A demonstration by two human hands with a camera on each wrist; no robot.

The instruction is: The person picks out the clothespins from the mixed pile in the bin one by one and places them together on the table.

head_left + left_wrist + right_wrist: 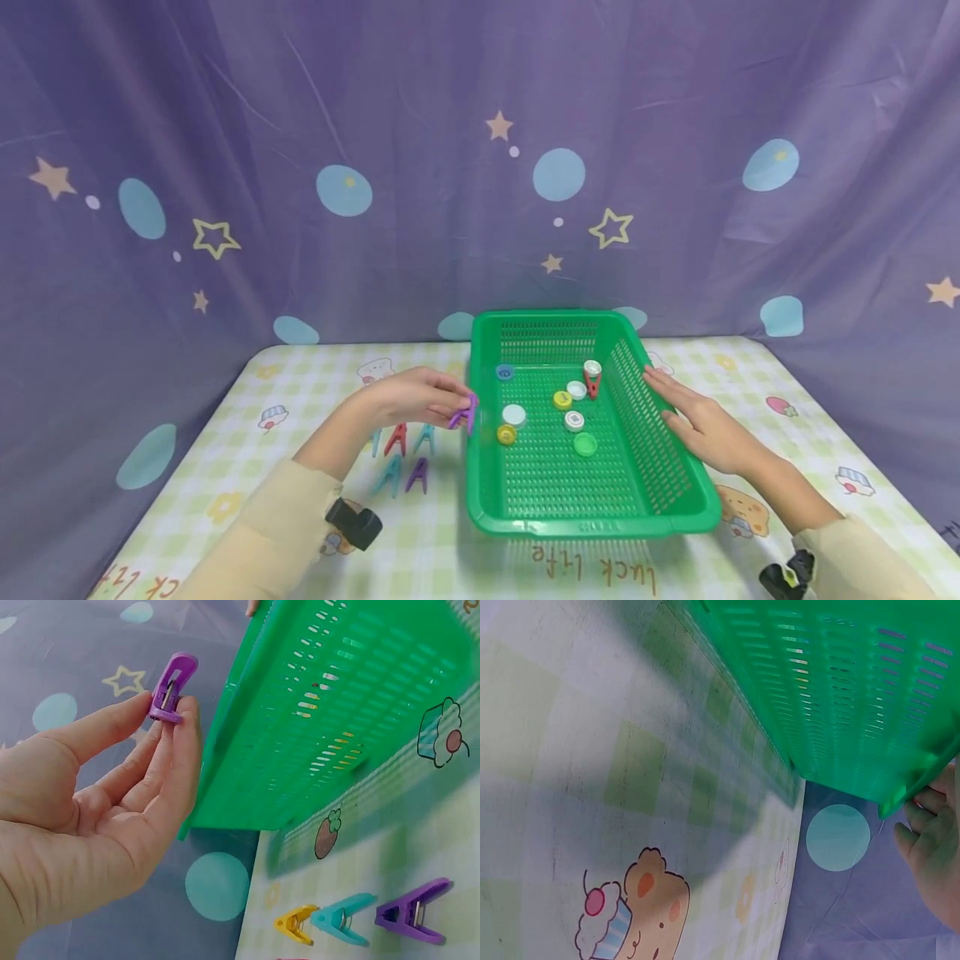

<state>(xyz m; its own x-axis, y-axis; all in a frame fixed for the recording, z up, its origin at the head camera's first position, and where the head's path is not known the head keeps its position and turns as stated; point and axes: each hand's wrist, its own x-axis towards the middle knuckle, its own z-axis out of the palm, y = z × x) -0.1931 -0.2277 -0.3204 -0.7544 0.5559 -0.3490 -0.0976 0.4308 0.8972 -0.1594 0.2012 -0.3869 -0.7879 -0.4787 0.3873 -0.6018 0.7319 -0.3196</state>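
My left hand (416, 397) pinches a purple plastic clip (172, 688) between thumb and fingertips, at the left rim of a green basket (592, 527). The clip is upright in the left wrist view, its metal spring visible. My right hand (708, 429) lies along the basket's right rim with fairly straight fingers, nothing in its grasp. Inside the basket are several bottle caps, among them a light green cap (585, 445), a blue cap (505, 372) and a yellow cap (562, 401). A red clip (592, 384) sits there beside a white cap (592, 367).
Several clips lie on the table left of the basket: a red clip (396, 439), a teal clip (388, 476), another purple clip (417, 475) and a yellow clip (297, 924). A checked cloth (247, 467) covers the table. Behind hangs a purple curtain (420, 267).
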